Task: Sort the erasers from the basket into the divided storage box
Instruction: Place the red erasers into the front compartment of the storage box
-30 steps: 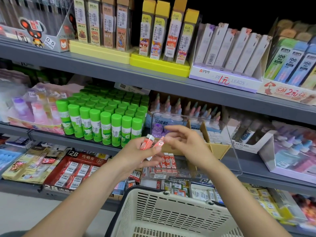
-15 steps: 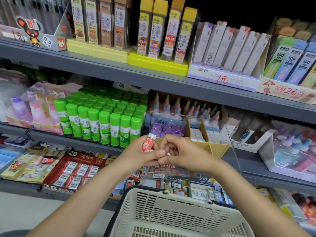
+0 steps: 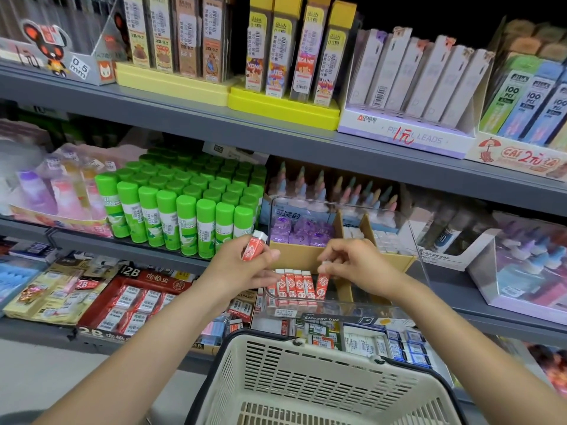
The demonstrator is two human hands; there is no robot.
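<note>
**One eraser going into the row, one more waiting in the left hand**

Head view: The right hand (image 3: 352, 265) pinches a red-sleeved eraser (image 3: 322, 283) at its top end with curled fingertips. This eraser stands almost upright, its long axis vertical and a little tilted, and its lower end is inside the front-left compartment of the clear storage box (image 3: 420, 256). It lies just beside the right end of the row of red erasers (image 3: 293, 283), which stand upright side by side in the same compartment. I judge that the coming move is only a short lowering and a small push to the left, so that the eraser joins the row with the same axis.

The left hand (image 3: 242, 265) grips a second red eraser (image 3: 254, 247), upright, held near the box's left wall and outside it, above the row. The right hand is nearer to the free place. The basket (image 3: 306, 378) is below the hands; what it holds I cannot see.
</note>
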